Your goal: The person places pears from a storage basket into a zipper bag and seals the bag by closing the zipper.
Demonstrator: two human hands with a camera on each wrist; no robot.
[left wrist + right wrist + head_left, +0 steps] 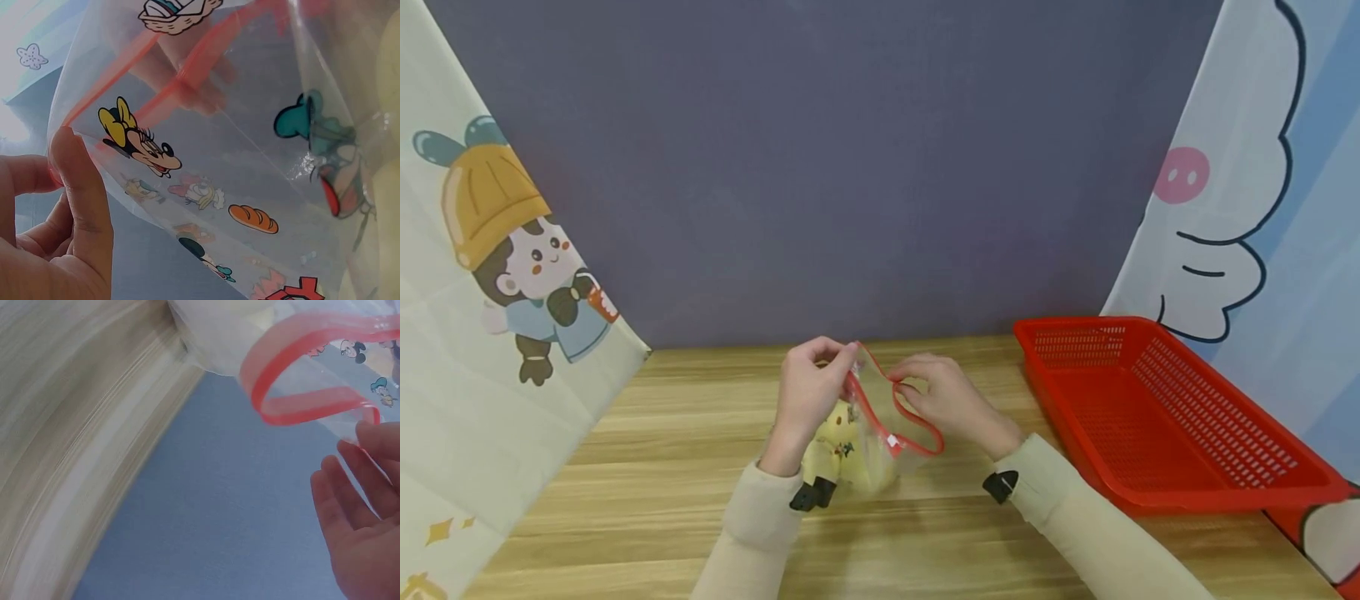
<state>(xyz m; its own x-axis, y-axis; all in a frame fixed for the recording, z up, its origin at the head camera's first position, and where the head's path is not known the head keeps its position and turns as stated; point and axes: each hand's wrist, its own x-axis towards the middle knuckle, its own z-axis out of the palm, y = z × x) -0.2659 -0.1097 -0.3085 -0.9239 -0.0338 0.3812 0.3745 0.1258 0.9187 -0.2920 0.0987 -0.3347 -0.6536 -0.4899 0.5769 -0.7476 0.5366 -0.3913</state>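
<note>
A clear zip bag [880, 425] with a red zip strip and cartoon prints stands above the wooden table [662, 467], its mouth spread open. A yellow plush toy [842, 450] lies inside it. My left hand [847, 360] pinches the left side of the bag's rim between thumb and fingers. In the left wrist view the left thumb [75, 200] presses on the printed film [250, 162]. My right hand [904, 385] holds the opposite side of the rim. In the right wrist view the right fingers [369, 462] touch the end of the red strip [294, 362].
A red perforated plastic basket [1165, 408] sits on the table to the right of the hands, with nothing in it. Cartoon-printed cloth panels [490, 333] flank the table on both sides, and a grey-blue wall [850, 167] stands behind.
</note>
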